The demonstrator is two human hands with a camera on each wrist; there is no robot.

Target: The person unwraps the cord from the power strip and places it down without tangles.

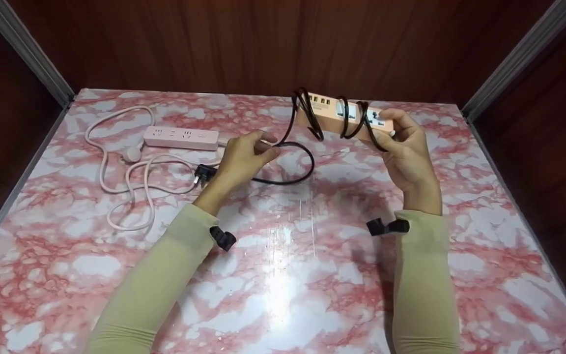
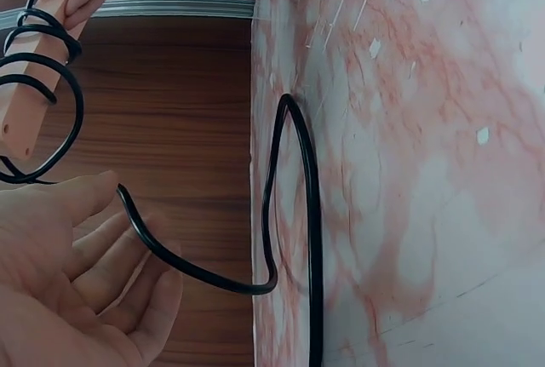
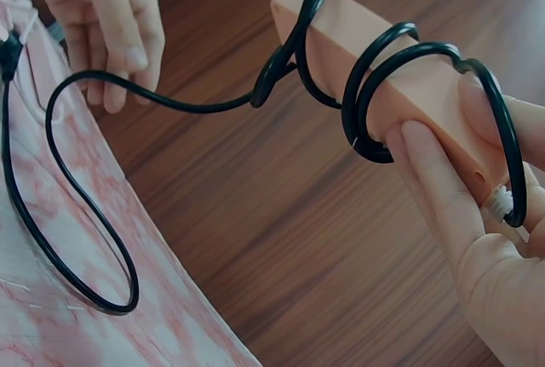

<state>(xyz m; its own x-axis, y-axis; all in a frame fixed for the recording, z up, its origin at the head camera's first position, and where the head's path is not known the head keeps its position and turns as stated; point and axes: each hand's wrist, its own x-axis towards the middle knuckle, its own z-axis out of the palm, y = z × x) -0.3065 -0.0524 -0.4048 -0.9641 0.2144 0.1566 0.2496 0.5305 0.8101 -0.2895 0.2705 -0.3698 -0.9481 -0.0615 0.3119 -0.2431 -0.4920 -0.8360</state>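
My right hand (image 1: 410, 152) grips one end of an orange power strip (image 1: 332, 128), holding it above the table at the back. Fingers and thumb lie on opposite sides of that end. A black cord (image 3: 375, 94) is wound around the strip in several loose turns. From the far end the cord runs to my left hand (image 1: 246, 157), passing between thumb and loosely bent fingers. Beyond that hand, it drops in a loop (image 2: 313, 214) onto the table. Its black plug (image 1: 205, 173) lies beside my left wrist in the head view.
A pink power strip (image 1: 181, 138) lies at the back left of the marbled table (image 1: 283, 275). Its pale cord (image 1: 103, 167) spreads in loose curves, with a round plug (image 1: 131, 154) beside the strip. Dark wooden panels (image 1: 263, 44) enclose the back and sides.
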